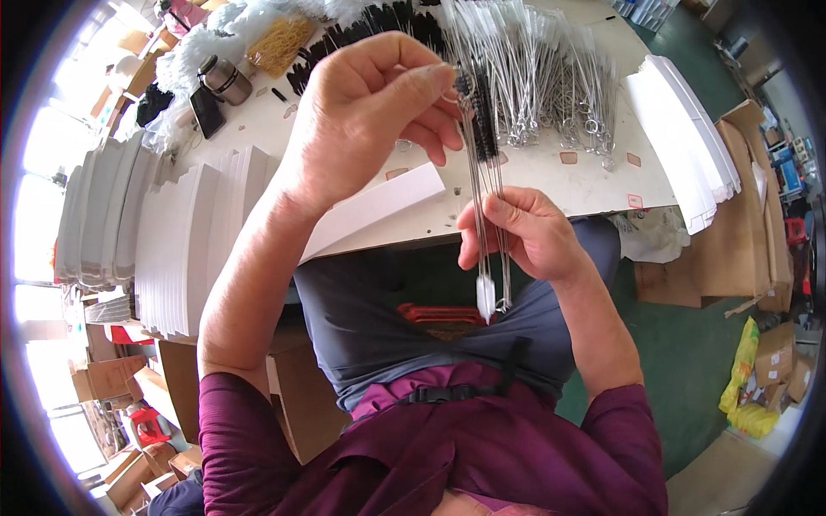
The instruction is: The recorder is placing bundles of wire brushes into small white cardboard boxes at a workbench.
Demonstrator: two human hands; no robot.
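Observation:
In front of me, near the table's front edge, is a small bunch of thin wire brushes (486, 129), some with black bristles at the top and one with white bristles at the bottom. My right hand (529, 228) grips their wire stems between thumb and fingers. Higher up, my left hand (374, 112) pinches the upper end of the bunch with thumb and forefinger, its other fingers loosely curled. Under my left wrist a long white box (383, 206) lies on the table. Behind the bunch spreads a heap of white-bristled wire brushes (533, 69) with looped ends.
Black brushes (379, 34) lie at the back of the table (628, 185). A steel flask (224, 79), a dark phone (206, 113) and yellow rubber bands (280, 45) are at the back left. White cartons (176, 245) stand left; more white cartons (684, 138) lie right, beside a cardboard box (731, 206).

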